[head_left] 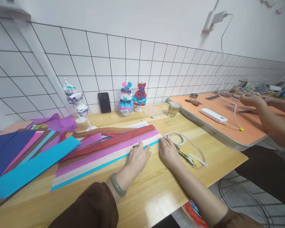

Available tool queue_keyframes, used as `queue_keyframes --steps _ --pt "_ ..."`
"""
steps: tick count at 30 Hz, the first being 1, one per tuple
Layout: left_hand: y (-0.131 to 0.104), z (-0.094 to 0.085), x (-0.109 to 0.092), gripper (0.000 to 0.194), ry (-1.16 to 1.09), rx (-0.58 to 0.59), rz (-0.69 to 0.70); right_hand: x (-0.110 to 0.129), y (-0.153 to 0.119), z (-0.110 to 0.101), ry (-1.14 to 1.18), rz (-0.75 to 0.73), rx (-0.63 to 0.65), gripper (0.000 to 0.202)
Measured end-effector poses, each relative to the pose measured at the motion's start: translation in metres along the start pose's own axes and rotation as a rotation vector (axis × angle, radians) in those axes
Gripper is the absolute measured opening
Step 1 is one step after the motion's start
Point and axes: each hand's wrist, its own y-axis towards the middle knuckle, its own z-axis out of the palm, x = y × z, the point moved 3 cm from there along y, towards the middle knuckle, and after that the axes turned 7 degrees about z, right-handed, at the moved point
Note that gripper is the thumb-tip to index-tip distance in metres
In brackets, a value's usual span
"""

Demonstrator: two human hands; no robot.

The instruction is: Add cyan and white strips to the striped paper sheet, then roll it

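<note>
A long layered band of crepe paper (92,167) lies across the wooden table, with purple, white and blue edges showing. On its lower edge, near the right end, my left hand (136,158) rests with bent fingers closed on the paper. My right hand (169,152) has its fingers pressed together on the band's right tip. Just beyond the right hand is a roll of white tape (176,138). Beside that hand lie scissors (185,155) with green and yellow parts, partly hidden, and a loose pale strip (199,160). What is under my fingertips is hidden.
Red and brown crepe strips (109,142) and a blue strip (38,167) cover the table's left. Small dress forms (125,98), a phone (104,102) and a glass jar (174,109) stand at the back. Right, another person's hands (253,99) work over an orange table (237,133).
</note>
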Motion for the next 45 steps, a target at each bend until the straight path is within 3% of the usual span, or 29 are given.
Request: queue_keyframes --steps 9,18,24,41,45 --pt "-0.009 -0.001 -0.004 0.027 0.025 -0.069 0.007 -0.003 -0.002 0.005 0.017 0.030 -0.028 0.049" --pt "-0.047 -0.014 0.014 0.031 0.077 -0.121 -0.081 -0.001 -0.004 -0.003 0.092 -0.009 -0.052 0.046" --pt "-0.090 -0.020 0.037 0.034 0.115 -0.111 -0.180 0.010 -0.006 -0.011 0.274 -0.195 0.070 0.040" --pt "-0.238 -0.049 0.121 0.038 0.267 -0.088 -0.499 0.006 -0.008 -0.005 0.191 -0.201 0.130 0.045" --pt "-0.263 -0.053 0.137 0.040 0.285 -0.103 -0.575 0.022 -0.011 -0.005 0.176 -0.186 0.106 0.045"
